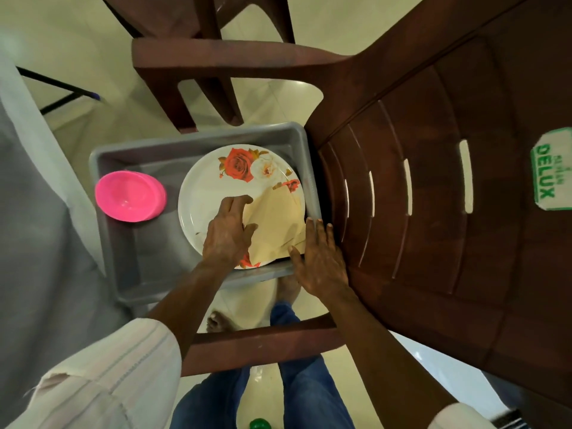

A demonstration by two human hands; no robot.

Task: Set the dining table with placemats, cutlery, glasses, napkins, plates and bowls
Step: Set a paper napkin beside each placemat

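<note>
At the right end of the grey rectangular plastic tub [198, 139], the left hand [227, 233] has its grip closed on the cream folded paper sheets [278, 218], most likely the napkins. The thumb lies on top and the fingers curl at the raised left edge. The right hand [318, 261] lies flat with its fingers straight, holding nothing. It touches the tub's right rim just beside the same sheets.

The sheets look like several loose layers caught at one edge only. A lift from here could take just the top one, or let the rest fan out and slide to the floor. Dragging rather than lifting them could also shift the plate beneath. If the right hand bears down on the rim, the tub may rock. What supports it is hidden, so I cannot tell how firmly it sits.

Inside the tub, the sheets rest on the right part of a white round plate with a red rose print [216, 181], which fills most of the right half. Whether more plates lie under it I cannot tell. At the left end, stacked pink plastic bowls [130, 196] lean at the left wall and overlap its rim, so a jolt could tip them out. The tub sits between the arms of a brown plastic chair [433, 212].
</note>
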